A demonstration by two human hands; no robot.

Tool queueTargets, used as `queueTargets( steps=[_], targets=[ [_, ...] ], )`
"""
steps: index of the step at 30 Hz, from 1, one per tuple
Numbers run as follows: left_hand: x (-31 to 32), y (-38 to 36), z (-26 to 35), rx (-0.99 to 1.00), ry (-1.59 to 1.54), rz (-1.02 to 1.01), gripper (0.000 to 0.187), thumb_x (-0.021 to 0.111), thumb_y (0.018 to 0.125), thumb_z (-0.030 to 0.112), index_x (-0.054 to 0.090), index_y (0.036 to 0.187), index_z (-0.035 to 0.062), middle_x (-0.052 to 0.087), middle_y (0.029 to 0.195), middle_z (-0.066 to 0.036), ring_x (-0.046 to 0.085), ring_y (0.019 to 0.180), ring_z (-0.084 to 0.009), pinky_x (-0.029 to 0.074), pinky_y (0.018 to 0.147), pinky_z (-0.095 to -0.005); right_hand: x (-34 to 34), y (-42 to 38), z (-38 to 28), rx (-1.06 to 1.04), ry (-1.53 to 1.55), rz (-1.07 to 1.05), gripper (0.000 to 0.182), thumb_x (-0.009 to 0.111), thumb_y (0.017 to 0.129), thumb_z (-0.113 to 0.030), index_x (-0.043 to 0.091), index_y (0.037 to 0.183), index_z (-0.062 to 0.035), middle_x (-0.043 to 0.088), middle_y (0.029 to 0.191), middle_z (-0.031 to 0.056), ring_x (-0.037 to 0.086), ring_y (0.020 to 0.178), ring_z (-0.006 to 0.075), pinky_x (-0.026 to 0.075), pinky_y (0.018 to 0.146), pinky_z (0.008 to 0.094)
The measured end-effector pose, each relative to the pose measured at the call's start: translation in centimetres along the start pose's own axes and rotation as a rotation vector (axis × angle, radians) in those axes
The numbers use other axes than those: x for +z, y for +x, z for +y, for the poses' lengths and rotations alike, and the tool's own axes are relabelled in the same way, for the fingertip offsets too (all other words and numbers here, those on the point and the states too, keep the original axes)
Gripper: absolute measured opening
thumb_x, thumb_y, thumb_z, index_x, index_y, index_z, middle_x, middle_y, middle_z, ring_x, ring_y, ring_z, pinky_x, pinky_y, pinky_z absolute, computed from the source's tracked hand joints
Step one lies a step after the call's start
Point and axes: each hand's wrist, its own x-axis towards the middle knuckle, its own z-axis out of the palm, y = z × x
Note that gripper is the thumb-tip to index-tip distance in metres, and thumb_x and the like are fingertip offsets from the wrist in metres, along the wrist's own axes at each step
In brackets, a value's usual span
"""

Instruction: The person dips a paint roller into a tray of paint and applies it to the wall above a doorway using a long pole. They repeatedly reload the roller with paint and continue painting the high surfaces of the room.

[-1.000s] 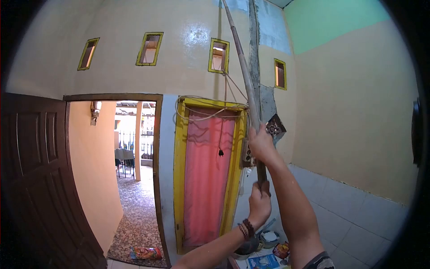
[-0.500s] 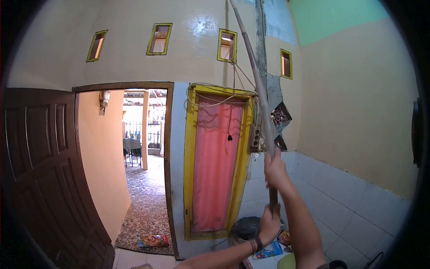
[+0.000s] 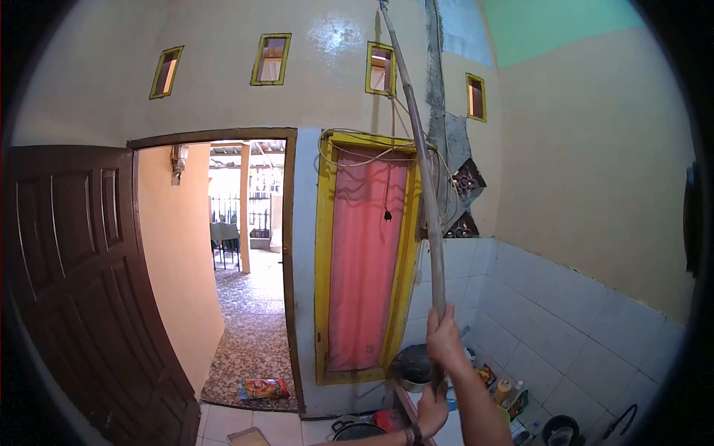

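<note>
A long grey-brown pole (image 3: 430, 201) rises steeply in front of me, tilted to the left. Its narrow tip shows at the top edge, near the wall. My right hand (image 3: 446, 342) is wrapped around the lower part of the pole. Below it, my left hand (image 3: 431, 413), with a dark bracelet at the wrist, grips the pole close to its bottom end. Behind the hands a dark-lidded pot (image 3: 413, 366) stands on the counter. The pole passes in front of the yellow frame (image 3: 411, 297) around a pink curtain (image 3: 364, 267).
Left of the curtain, a doorway with a brown door (image 3: 74, 260) opens onto a pebbled floor (image 3: 256, 342), where a colourful packet (image 3: 263, 389) lies. Cables (image 3: 357, 141) and a black plug (image 3: 387, 216) hang by the curtain. Bottles (image 3: 503, 389) and a black pan (image 3: 559, 430) are at lower right.
Both hands and the pole have come down and slightly left, bringing the pole's tip into view. My view has tilted a little, showing more of the counter.
</note>
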Motion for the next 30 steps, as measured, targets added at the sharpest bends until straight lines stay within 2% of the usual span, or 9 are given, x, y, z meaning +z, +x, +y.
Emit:
queueTargets(
  steps=[2, 7, 9, 11, 15, 16, 23, 27, 30],
  targets=[
    [1.1, 3.3, 1.2, 0.185, -0.175, 0.019, 0.038, 0.042, 0.093, 0.037, 0.048, 0.108, 0.0022, 0.058, 0.093, -0.026, 0.055, 0.093, -0.0434, 0.042, 0.078, -0.0438, -0.7, 4.9, -1.3, 0.032, 0.079, 0.013, 0.052, 0.043, 0.091, -0.035, 0.030, 0.124, 0.0035, 0.056, 0.066, 0.0250, 0.058, 0.046, 0.0326, 0.047, 0.038, 0.0423],
    [0.0, 8.2, 11.6, 0.126, -0.314, -0.091, 0.032, 0.041, 0.094, 0.031, 0.048, 0.102, 0.0012, 0.056, 0.075, -0.017, 0.057, 0.071, -0.0275, 0.043, 0.066, -0.0393, -5.2, 12.4, -9.5, -0.169, 0.079, 0.168, 0.048, 0.043, 0.092, -0.035, 0.032, 0.120, 0.0029, 0.056, 0.063, 0.0232, 0.057, 0.045, 0.0307, 0.047, 0.037, 0.0412],
    [-0.7, 6.5, 11.9, 0.154, -0.258, -0.070, 0.034, 0.041, 0.094, 0.033, 0.048, 0.102, 0.0009, 0.055, 0.074, -0.016, 0.056, 0.070, -0.0261, 0.042, 0.065, -0.0389, -6.4, 11.1, -11.2, -0.021, 0.167, 0.004, 0.048, 0.039, 0.092, -0.033, 0.028, 0.119, 0.0062, 0.055, 0.087, 0.0388, 0.057, 0.076, 0.0516, 0.049, 0.064, 0.0535],
    [-0.8, 4.5, 9.5, 0.177, -0.200, -0.004, 0.039, 0.041, 0.094, 0.038, 0.048, 0.099, 0.0004, 0.054, 0.073, -0.016, 0.056, 0.069, -0.0277, 0.042, 0.064, -0.0393, -4.9, 8.2, -8.9, 0.058, 0.145, -0.037, 0.047, 0.040, 0.092, -0.031, 0.029, 0.119, 0.0056, 0.053, 0.089, 0.0406, 0.055, 0.081, 0.0529, 0.047, 0.070, 0.0537],
    [-0.2, -0.9, 0.3, 0.092, -0.097, -0.022, 0.052, 0.039, 0.093, 0.043, 0.041, 0.124, 0.0013, 0.056, 0.109, -0.025, 0.054, 0.103, -0.0374, 0.040, 0.086, -0.0379, -2.1, -0.7, -3.3, 0.085, 0.049, -0.045, 0.044, 0.041, 0.091, -0.030, 0.031, 0.119, 0.0026, 0.055, 0.094, 0.0378, 0.053, 0.089, 0.0529, 0.044, 0.074, 0.0538],
    [-2.7, -4.3, 5.1, -0.053, -0.009, -0.102, 0.042, 0.033, 0.097, 0.035, 0.041, 0.118, -0.0014, 0.056, 0.096, -0.012, 0.054, 0.085, -0.0269, 0.043, 0.075, -0.0390, -1.8, -2.4, -2.4, 0.048, 0.048, -0.017, 0.044, 0.042, 0.092, -0.030, 0.031, 0.120, 0.0023, 0.057, 0.089, 0.0336, 0.056, 0.082, 0.0487, 0.046, 0.068, 0.0514],
    [0.8, -4.7, 5.6, -0.044, -0.532, -0.442, 0.044, 0.032, 0.096, 0.042, 0.052, 0.097, 0.0037, 0.056, 0.081, -0.008, 0.052, 0.067, -0.0127, 0.042, 0.055, -0.0262, -8.1, -2.9, -2.7, 0.244, 0.671, -0.183, 0.040, 0.041, 0.094, -0.033, 0.035, 0.123, -0.0054, 0.048, 0.066, 0.0040, 0.048, 0.053, 0.0129, 0.043, 0.047, 0.0283],
    [4.4, -0.6, 6.0, -0.089, -0.673, -0.630, 0.039, 0.038, 0.096, 0.040, 0.055, 0.093, 0.0047, 0.059, 0.074, -0.007, 0.051, 0.056, -0.0116, 0.041, 0.048, -0.0252, -11.1, -2.4, -1.0, 0.304, 0.881, -0.188, 0.035, 0.040, 0.094, -0.041, 0.045, 0.109, -0.0095, 0.047, 0.062, 0.0028, 0.046, 0.045, 0.0131, 0.039, 0.039, 0.0284],
    [8.9, 3.8, 4.0, 0.236, -0.436, -0.389, 0.050, 0.039, 0.096, 0.039, 0.032, 0.127, -0.0002, 0.051, 0.080, -0.009, 0.046, 0.063, -0.0113, 0.038, 0.055, -0.0254, -12.0, 1.0, 0.8, 0.063, 0.275, -0.148, 0.041, 0.040, 0.094, -0.038, 0.040, 0.118, -0.0045, 0.050, 0.065, 0.0058, 0.049, 0.051, 0.0159, 0.041, 0.045, 0.0317]
  ],
)
